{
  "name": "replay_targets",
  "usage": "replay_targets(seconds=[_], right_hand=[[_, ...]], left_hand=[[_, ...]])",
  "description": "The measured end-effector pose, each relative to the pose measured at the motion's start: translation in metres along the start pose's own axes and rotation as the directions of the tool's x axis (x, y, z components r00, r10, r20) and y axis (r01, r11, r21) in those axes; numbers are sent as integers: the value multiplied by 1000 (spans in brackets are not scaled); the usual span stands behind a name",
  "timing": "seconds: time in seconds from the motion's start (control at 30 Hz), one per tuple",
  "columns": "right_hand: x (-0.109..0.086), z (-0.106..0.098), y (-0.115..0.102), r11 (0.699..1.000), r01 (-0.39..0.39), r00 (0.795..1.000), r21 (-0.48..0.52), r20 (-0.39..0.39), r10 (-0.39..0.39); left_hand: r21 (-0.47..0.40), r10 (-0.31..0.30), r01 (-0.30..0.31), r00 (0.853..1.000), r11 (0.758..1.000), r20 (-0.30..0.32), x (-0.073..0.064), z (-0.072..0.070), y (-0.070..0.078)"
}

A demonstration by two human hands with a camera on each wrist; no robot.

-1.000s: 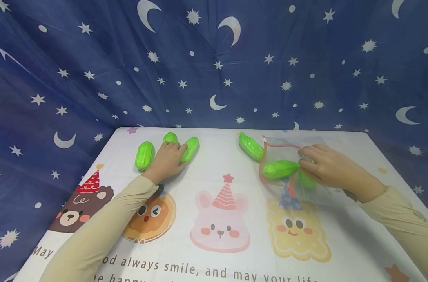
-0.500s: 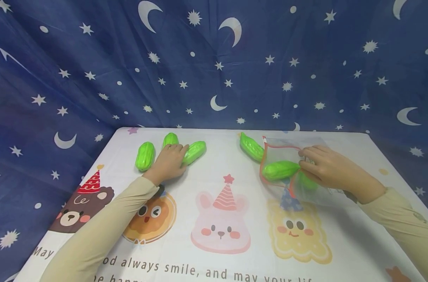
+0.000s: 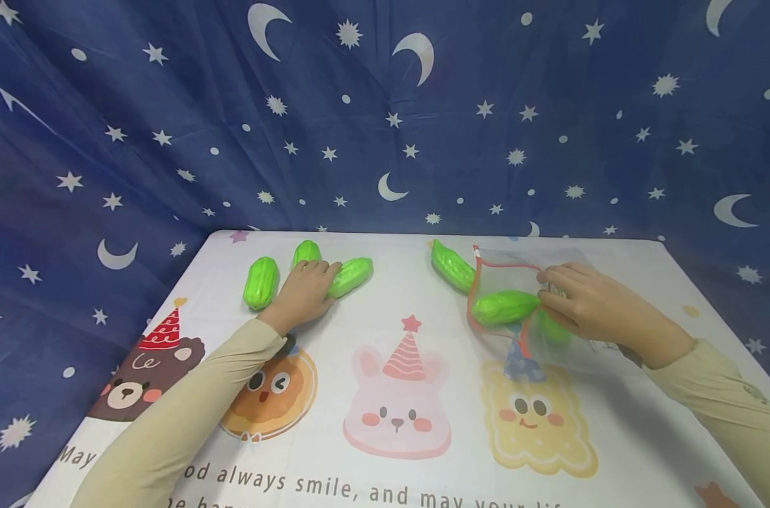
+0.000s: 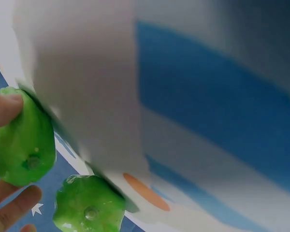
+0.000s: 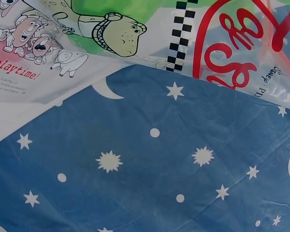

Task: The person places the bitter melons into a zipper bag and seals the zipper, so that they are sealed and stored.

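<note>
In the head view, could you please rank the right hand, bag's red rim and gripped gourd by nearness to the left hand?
1. Gripped gourd: in the left hand.
2. Bag's red rim: right of centre.
3. Right hand: farther right.

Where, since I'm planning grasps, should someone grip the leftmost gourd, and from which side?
The leftmost gourd is probably best gripped round its middle, from above and slightly left: it is long and lies pointing roughly away from the viewer, so a grasp can straddle its narrow width. The left hand is close on its right, so that side is tighter.
</note>
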State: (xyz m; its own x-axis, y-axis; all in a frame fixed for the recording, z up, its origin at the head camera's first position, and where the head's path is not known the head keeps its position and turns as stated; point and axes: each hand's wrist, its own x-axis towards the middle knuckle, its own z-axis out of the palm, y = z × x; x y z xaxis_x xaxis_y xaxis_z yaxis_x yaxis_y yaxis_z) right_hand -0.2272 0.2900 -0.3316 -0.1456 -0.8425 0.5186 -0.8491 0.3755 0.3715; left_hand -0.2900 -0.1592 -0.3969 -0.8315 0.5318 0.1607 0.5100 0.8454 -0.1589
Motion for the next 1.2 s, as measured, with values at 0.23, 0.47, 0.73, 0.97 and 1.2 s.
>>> replay_targets(seconds=[0.23,0.47,0.73,0.97,1.2], right_hand=[[0,0,2,1000,13,1000,0,-7,-13],[0,0,1,1000,11,1000,-5,-9,-11],[0,1,1,1000,13,1000,-3,-9,-13],[0,0,2,1000,13,1000,-6,-12,-13],[0,0,2,1000,9,1000,-5,-8,-10]], left_hand=[[-16,14,-14,999,1000,30,2,1,1],[25,26,-27,999,999,40,4,2,3],[42,25,-26,999,999,35,5,3,4],[49,24,-24,1000,999,-1,4,1,5],[12,58,-58,996,998,-68,4,2,2]])
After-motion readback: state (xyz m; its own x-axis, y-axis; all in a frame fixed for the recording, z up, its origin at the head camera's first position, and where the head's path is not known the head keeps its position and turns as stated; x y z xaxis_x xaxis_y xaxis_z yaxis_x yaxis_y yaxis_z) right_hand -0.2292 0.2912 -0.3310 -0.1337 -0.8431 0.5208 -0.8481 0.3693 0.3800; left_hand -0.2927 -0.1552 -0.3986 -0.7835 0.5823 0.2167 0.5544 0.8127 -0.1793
